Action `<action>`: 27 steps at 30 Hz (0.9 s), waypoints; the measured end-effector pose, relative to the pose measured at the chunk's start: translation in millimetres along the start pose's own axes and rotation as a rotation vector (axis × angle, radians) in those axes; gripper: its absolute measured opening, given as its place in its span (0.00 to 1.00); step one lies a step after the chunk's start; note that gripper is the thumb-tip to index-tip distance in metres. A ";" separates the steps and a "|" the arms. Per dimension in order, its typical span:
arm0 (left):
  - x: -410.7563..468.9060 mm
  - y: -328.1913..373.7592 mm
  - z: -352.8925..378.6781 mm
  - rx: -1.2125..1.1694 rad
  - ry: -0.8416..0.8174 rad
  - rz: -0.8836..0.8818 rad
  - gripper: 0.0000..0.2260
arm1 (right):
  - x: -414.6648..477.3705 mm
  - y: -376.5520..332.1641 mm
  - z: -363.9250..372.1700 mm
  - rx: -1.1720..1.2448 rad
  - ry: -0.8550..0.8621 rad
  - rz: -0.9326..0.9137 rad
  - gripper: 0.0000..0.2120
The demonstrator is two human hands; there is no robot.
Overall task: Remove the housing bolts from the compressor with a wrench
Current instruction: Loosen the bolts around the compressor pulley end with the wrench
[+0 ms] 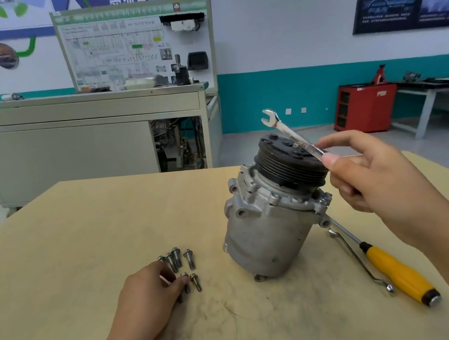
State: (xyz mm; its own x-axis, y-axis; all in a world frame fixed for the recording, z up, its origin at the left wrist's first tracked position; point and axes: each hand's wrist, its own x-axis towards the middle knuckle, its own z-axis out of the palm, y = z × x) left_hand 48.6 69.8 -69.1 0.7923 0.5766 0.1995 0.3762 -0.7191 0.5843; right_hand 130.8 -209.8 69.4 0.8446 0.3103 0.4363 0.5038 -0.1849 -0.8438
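Observation:
A grey metal compressor (268, 230) with a black ribbed pulley (290, 164) on top stands tilted on the wooden table (66, 239). My right hand (376, 172) pinches a silver open-end wrench (287, 130) above the pulley, its jaw pointing up and away. Several loose bolts (177, 258) lie on the table left of the compressor. My left hand (152, 296) rests among them, fingertips pinching one bolt (186, 282) beside another (195, 282).
A yellow-handled screwdriver (401, 274) and a bent silver offset wrench (358, 260) lie on the table right of the compressor. Beyond the table stand a grey training bench (80, 139), a red tool cabinet (363, 106) and a white bench (427, 105).

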 end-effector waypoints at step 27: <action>31.2 146.0 -1.5 -0.554 -0.254 0.539 0.37 | 21.2 8.0 -65.2 0.367 -0.017 -0.188 0.13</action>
State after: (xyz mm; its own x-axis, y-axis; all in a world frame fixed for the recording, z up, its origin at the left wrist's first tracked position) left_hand 127.5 -16.6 23.6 0.9067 0.0524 0.4185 -0.3274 -0.5379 0.7768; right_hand 164.4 -265.5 92.3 0.7397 0.3227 0.5905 0.5480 0.2205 -0.8069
